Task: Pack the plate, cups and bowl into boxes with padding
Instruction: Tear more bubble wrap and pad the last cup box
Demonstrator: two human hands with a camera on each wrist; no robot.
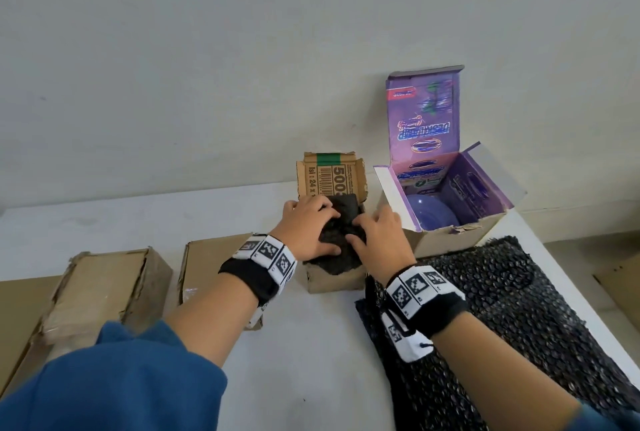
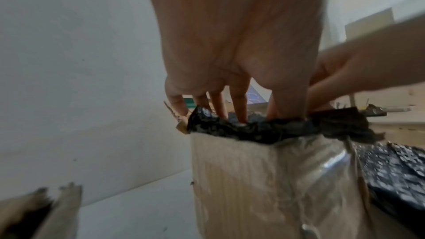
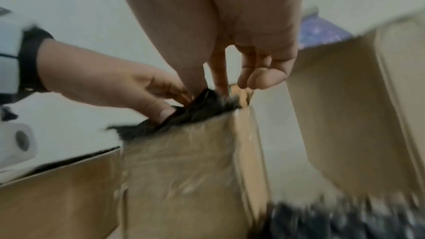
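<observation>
A small open cardboard box [image 1: 332,280] [image 2: 241,179] [image 3: 184,161] stands mid-table, stuffed with crumpled black bubble wrap [image 1: 343,210] [image 2: 253,128] [image 3: 202,112] that hides whatever lies under it. My left hand [image 1: 308,226] [image 2: 239,43] [image 3: 115,83] presses straight fingers down into the wrap from the left. My right hand [image 1: 377,240] [image 3: 230,24] [image 2: 345,72] pinches the wrap's right side between thumb and index finger, its other fingers curled. A blue-purple bowl [image 1: 431,210] sits inside an open purple box [image 1: 450,236] just to the right.
A loose sheet of black bubble wrap [image 1: 502,309] [image 2: 395,170] lies at the near right, up to the table's right edge. Two closed cardboard boxes [image 1: 110,288] [image 1: 207,264] stand to the left. The wall runs close behind the boxes.
</observation>
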